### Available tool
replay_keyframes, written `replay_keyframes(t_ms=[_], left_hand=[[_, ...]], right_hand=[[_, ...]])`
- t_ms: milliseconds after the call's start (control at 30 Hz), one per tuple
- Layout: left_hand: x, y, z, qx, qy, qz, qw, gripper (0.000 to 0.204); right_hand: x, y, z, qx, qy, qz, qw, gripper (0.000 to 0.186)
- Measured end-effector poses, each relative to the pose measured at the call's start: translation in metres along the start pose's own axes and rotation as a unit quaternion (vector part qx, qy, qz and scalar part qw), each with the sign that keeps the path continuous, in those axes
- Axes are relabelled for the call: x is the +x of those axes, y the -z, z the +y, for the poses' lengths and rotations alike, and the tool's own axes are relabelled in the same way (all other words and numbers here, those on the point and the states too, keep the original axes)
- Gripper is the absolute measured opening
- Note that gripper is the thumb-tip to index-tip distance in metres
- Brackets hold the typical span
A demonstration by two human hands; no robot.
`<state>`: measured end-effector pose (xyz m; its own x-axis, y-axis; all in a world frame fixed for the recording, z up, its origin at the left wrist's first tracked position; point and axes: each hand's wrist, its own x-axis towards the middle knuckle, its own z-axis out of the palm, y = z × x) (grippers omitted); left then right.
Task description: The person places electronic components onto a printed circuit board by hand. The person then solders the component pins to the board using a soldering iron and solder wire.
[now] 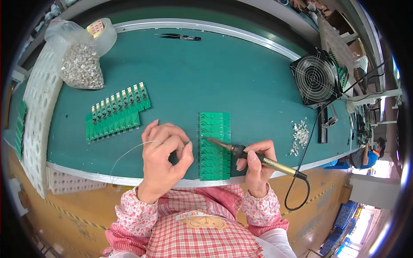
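Observation:
A green circuit board panel (215, 148) lies flat near the front edge of the table, its long side running away from me. My right hand (259, 165) grips a soldering iron (275, 165) by its dark collar, and the iron's tip rests at or just above the panel's left part. To the left of the panel, my left hand (165, 155) is closed with thumb and forefinger pinching a thin solder wire (124, 155). The wire loops out leftward from the hand. Further left lie joined green boards (114, 116) fitted with a row of small metal connectors.
A bag of small metal parts (81, 66) and a tape roll (103, 34) stand back left, beside a white perforated foam sheet (38, 103). Black tweezers (178, 37) lie at the back. Right are a fan (316, 79), loose small parts (300, 136) and the iron's cable. Another person (371, 157) sits far right.

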<state>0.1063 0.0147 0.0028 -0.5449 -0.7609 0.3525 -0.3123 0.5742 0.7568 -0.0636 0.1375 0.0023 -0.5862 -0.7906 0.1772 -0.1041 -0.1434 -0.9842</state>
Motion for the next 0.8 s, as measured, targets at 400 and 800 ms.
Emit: replay_keyframes(t_ms=[400, 800], left_hand=[[-0.0002, -0.0006, -0.0027, -0.018, -0.005, 0.004, 1.0, 0.021], [0.0004, -0.0025, -0.0021, -0.025, -0.014, 0.016, 0.999, 0.024]], right_hand=[[0.0009, 0.0001, -0.0008, -0.011, -0.019, -0.013, 1.0, 0.02], [0.0004, 0.0001, -0.0004, -0.021, -0.002, -0.025, 0.999, 0.02]])
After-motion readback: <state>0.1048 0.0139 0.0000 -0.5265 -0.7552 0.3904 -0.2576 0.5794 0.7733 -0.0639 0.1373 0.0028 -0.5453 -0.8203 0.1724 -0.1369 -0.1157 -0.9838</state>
